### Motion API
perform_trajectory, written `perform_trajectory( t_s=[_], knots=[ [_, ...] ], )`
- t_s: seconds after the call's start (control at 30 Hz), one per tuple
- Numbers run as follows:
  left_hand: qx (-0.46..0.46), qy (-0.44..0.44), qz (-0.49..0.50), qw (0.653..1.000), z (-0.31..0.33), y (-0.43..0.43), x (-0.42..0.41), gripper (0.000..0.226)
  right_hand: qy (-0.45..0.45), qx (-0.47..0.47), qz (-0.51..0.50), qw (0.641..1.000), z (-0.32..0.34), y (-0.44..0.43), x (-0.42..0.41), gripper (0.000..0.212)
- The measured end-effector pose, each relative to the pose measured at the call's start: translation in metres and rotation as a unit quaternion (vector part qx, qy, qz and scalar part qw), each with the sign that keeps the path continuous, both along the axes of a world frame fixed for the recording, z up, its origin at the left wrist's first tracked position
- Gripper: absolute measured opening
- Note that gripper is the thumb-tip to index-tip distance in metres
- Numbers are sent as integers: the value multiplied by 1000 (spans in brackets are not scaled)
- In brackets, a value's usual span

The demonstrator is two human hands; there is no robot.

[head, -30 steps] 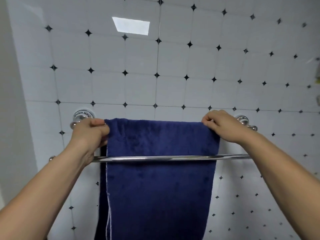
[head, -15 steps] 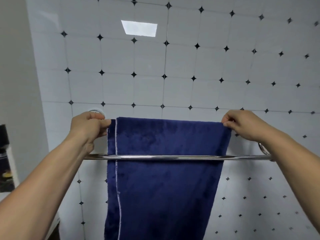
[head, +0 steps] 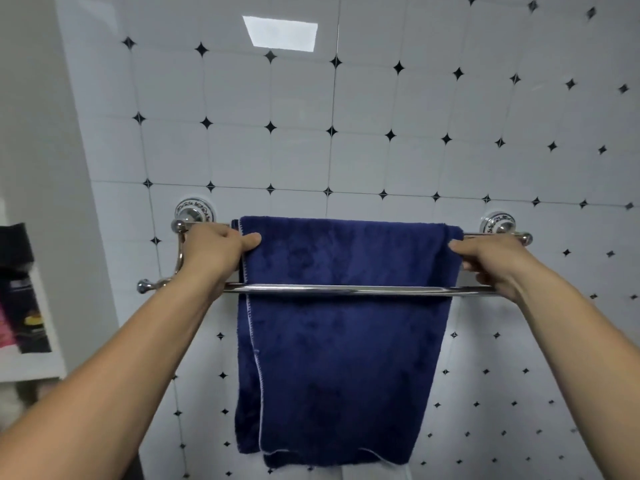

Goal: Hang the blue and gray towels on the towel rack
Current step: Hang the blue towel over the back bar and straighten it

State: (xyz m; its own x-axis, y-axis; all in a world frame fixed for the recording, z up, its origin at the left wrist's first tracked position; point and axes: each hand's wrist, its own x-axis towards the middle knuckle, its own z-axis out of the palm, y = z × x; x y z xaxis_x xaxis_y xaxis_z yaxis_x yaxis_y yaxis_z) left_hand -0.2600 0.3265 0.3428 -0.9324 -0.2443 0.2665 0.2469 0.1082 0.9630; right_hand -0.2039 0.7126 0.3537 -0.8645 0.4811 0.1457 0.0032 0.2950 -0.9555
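Near, at the left edge, a white shelf (head: 31, 362) holds dark packages, blurred; two bare forearms reach up over the ends of the towel rack's (head: 180, 258) front bar (head: 346, 289), which crosses in front of the blue towel (head: 346, 368). The towel is draped over the rear bar (head: 474, 234) and hangs doubled behind the front bar, against a white tiled wall (head: 311, 150). Left grip (head: 221, 245) pinches the towel's upper left edge, thumb on the front face and fingers hidden; right grip (head: 491, 259) is curled, pinching the upper right edge
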Motion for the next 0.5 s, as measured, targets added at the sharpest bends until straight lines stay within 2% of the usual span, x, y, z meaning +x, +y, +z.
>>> perform_trajectory(
  t_s=[0.07, 0.17, 0.27, 0.4, 0.5],
  knots=[
    [34, -13, 0, 999, 3, -4, -4, 17, -3, 20, -5, 1000, 5, 7, 3, 2],
    [50, 4, -7, 999, 12, -20, -6, 15, -1, 61, -40, 997, 16, 16, 9, 8],
    [54, 10, -16, 998, 11, -28, -7, 15, -12, 86, -19, 996, 14, 13, 7, 10],
    [5, 28, -82, 996, -5, -32, -9, 26, -36, 101, 81, 991, -4, 4, 4, 9],
    [-26, 18, -110, 993, -7, -38, -8, 29, -29, 108, 88, 990, -5, -2, 4, 13]
  ],
)
